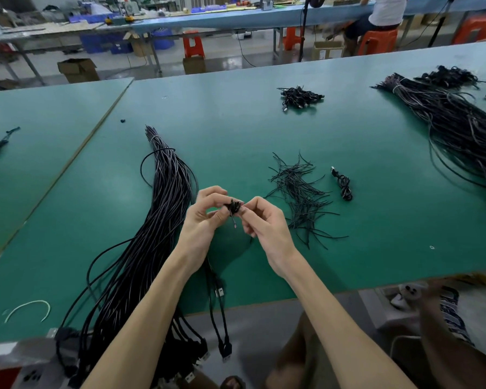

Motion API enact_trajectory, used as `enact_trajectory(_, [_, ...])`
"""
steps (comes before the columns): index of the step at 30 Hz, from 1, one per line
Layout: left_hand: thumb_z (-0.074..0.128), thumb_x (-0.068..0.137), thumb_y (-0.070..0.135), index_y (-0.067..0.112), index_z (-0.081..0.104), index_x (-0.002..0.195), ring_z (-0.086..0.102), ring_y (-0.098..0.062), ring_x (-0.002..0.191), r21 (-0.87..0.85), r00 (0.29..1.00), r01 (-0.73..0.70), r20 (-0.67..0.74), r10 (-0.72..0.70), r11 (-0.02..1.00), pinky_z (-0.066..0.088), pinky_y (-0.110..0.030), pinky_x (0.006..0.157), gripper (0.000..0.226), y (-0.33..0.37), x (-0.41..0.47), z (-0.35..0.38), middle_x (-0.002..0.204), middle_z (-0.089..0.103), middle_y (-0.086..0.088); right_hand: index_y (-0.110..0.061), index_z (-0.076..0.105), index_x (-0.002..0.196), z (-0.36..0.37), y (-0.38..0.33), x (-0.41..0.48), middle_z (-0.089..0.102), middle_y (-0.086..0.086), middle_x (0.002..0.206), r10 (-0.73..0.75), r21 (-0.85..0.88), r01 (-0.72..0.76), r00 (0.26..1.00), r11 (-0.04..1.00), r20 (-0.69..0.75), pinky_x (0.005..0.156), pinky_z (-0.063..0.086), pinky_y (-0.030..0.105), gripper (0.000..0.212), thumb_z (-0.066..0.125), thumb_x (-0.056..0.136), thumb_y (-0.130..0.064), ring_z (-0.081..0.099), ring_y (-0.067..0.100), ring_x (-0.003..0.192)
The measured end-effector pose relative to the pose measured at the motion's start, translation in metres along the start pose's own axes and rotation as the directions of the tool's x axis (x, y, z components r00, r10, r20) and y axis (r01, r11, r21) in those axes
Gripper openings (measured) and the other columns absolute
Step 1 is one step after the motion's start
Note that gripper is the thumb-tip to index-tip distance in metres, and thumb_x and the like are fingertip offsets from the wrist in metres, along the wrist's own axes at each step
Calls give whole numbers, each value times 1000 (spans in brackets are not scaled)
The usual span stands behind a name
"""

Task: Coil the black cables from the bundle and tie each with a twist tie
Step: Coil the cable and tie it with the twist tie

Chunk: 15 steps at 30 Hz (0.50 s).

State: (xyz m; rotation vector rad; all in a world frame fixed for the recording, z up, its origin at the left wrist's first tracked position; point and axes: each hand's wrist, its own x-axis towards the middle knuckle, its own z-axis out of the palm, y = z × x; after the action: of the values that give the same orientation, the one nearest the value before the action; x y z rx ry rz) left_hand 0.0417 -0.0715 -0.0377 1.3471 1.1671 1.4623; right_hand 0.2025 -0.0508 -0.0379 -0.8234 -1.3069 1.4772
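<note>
Our bare forearms converge over the green table [236, 122], wrists raised: left hand [205, 220] and right hand [265, 221] pinch a small black coiled cable [234, 206] between curled fingertips. Left of our fingers lies the long black cable bundle [163, 197]; right, thin black twist ties [300, 197].

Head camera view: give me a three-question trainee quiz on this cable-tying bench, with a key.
1. Multiple choice: what do the left hand and right hand hold between them? A) a small coiled cable B) a white cord C) nothing
2. Fill in: the single tied coil on the green table lies just ___ of the loose twist ties.
3. True or false: the twist ties lie to the right of the long cable bundle.
Key: 1 A; 2 right; 3 true.
</note>
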Motion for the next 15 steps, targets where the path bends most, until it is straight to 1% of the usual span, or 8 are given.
enact_trajectory(1, [74,90,9,22,80,95,54,-11,101,85,998,-31,-51,35,996,46,-23,81,15,-1,1,1,111,54,6,-9,58,84,1,0,0,48,7,69,-6,-16,6,1000,1000,-11,57,37,24,19,66,100,-15,42,15,63])
enact_trajectory(3, [71,88,-7,20,79,95,51,-7,95,257,981,-94,-138,133,962,45,-19,75,30,-3,3,4,102,49,1,-8,56,83,2,2,1,48,7,72,-31,-91,27,999,995,-42,62,36,33,22,66,101,-17,40,18,68])
enact_trajectory(5, [68,89,-13,15,77,101,54,-2,83,311,967,-151,-150,205,938,46,-16,68,32,-2,3,6,95,52,-3,-11,54,79,5,2,1,48,-4,69,-57,-178,46,997,983,-58,63,35,33,27,67,100,-23,39,15,68])
enact_trajectory(7, [64,93,-12,9,77,105,62,-10,74,225,976,-147,-125,178,963,53,-23,63,27,-1,0,8,93,59,-8,-15,52,76,4,2,1,47,-16,63,-79,-218,61,994,974,-74,61,35,26,30,67,100,-26,39,8,63])
enact_trajectory(9, [60,97,-8,5,76,109,72,-19,80,124,989,-92,-104,105,988,61,-31,71,24,-1,-2,10,99,65,-13,-14,52,76,3,3,2,52,-17,62,-96,-216,72,990,974,-101,60,37,18,29,66,100,-23,43,2,60])
enact_trajectory(11, [58,102,5,3,76,109,75,-28,96,17,996,3,-87,-2,1000,62,-34,82,19,-1,-3,10,109,71,-19,-10,54,78,3,4,2,57,-7,65,-103,-227,69,985,972,-140,63,40,19,27,65,101,-20,47,4,63])
enact_trajectory(12, [58,104,17,2,76,108,74,-30,101,-39,995,50,-79,-53,998,61,-33,84,24,1,-3,11,111,73,-19,-8,55,80,3,4,2,61,2,69,-113,-256,72,982,964,-149,63,40,21,27,65,101,-21,48,7,65])
enact_trajectory(15, [63,99,39,8,80,102,75,-30,101,-96,992,94,-72,-101,991,60,-27,82,36,6,-3,9,107,77,-17,-9,55,82,7,5,1,62,8,75,-169,-392,104,976,914,-135,61,40,20,24,63,102,-20,48,11,66])
